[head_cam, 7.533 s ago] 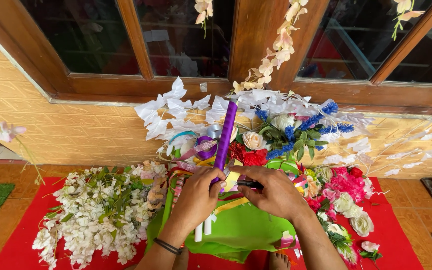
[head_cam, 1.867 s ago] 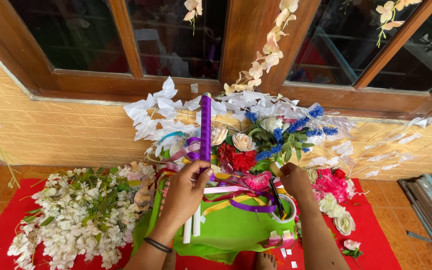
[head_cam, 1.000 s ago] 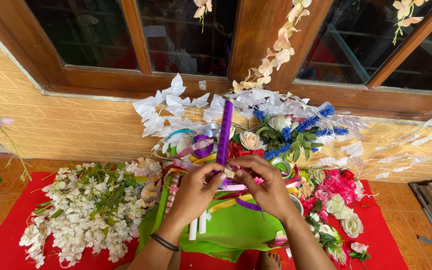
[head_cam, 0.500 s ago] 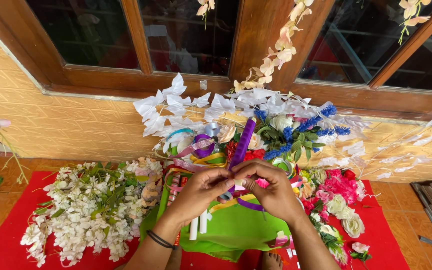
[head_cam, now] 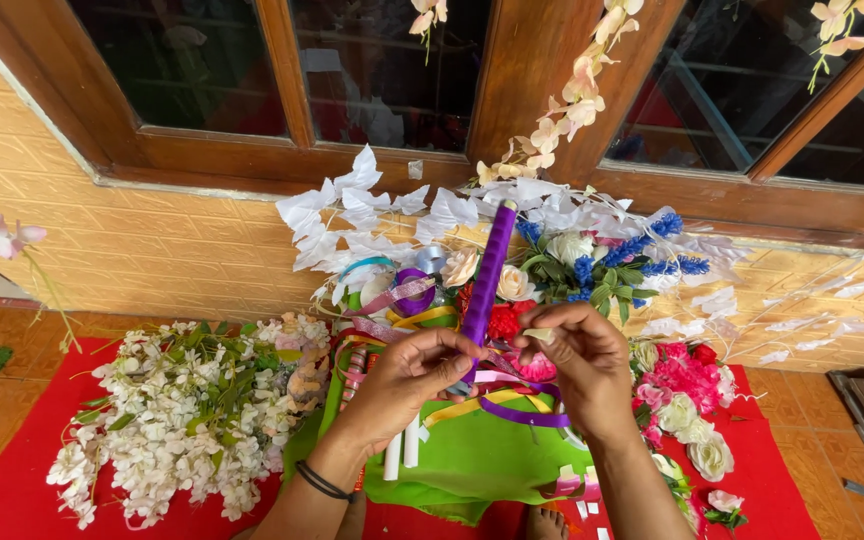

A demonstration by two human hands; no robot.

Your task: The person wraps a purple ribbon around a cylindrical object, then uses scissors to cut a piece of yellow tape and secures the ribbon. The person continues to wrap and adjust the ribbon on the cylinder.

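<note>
- Purple ribbon covers the stick [head_cam: 489, 268] along its whole visible length, wound close so the surface looks smooth and slightly glossy; a pale tip shows at the top end.
- Its long axis runs nearly upright, leaning a little to the right, with the top pointing up toward the wooden window frame [head_cam: 512, 90] and the lower end down between the two hands.
- The stick stands in front of the white paper leaves [head_cam: 352, 205] and just left of a cluster of cream, red and blue flowers [head_cam: 572, 265].
- The left hand [head_cam: 414, 375] pinches the stick's lower part between thumb and fingertips, the fingers curled in toward it; a dark band sits on that wrist.
- The right hand [head_cam: 572, 365] is half closed just right of the stick, thumb and forefinger pressed together on something small and pale; I cannot tell what it is.
- A loose purple ribbon [head_cam: 524, 412] trails below the right hand in a curve, with yellow and pink ribbons tangled near it.
- Under both hands lies a green cloth [head_cam: 482, 455], with white sticks [head_cam: 402, 450] resting at its left edge.
- A heap of white blossom sprays [head_cam: 182, 410] lies to the left on the red mat [head_cam: 12, 480]; pink and cream flowers [head_cam: 687, 385] lie to the right.
</note>
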